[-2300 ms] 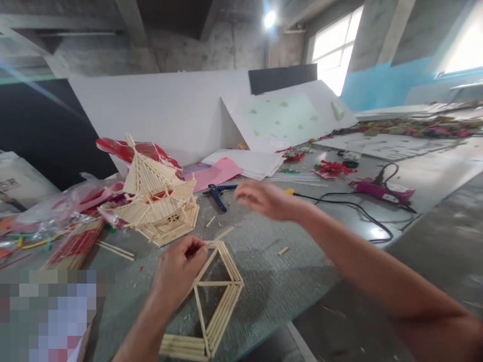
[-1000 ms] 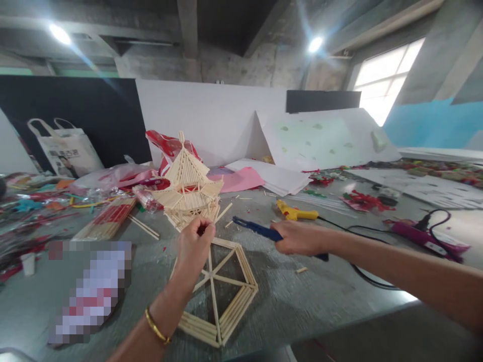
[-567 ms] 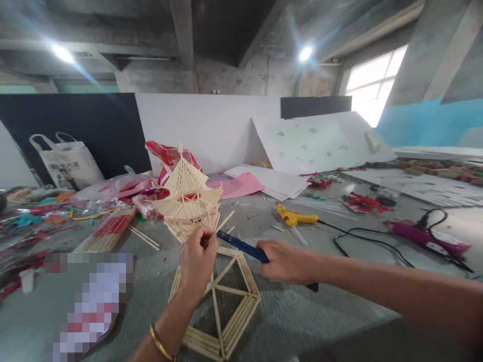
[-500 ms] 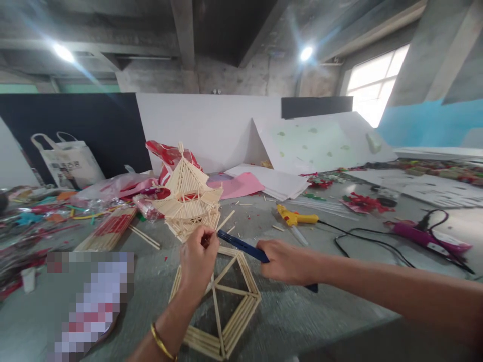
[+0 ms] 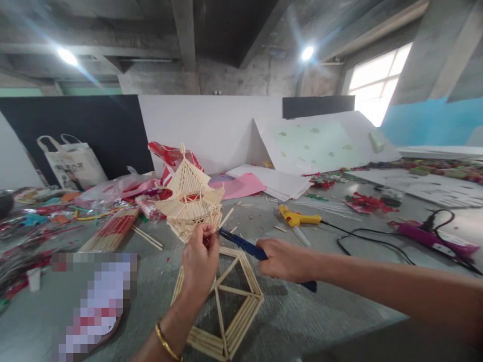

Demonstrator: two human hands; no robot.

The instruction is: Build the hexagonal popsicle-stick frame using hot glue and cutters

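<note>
This looks like a craft workshop in a bare concrete building, with rough grey beams (image 5: 183,35) overhead, a glaring lamp (image 5: 307,53), and a large window (image 5: 383,78) beside a wall (image 5: 418,118) partly painted blue. Handcraft supplies and tools crowd the broad grey table (image 5: 290,309): a yellow glue gun (image 5: 307,219), a blue hand tool (image 5: 247,246), a packet of sticks (image 5: 113,226), red decorations (image 5: 368,202), a pink sheet (image 5: 247,187), and stacked white sheets (image 5: 277,187). Two stick-built pieces, a pagoda-like tower (image 5: 190,203) and a flat hexagonal frame (image 5: 245,324), share the surface, with a large white board (image 5: 199,118) and a black board (image 5: 75,120) standing behind.
</note>
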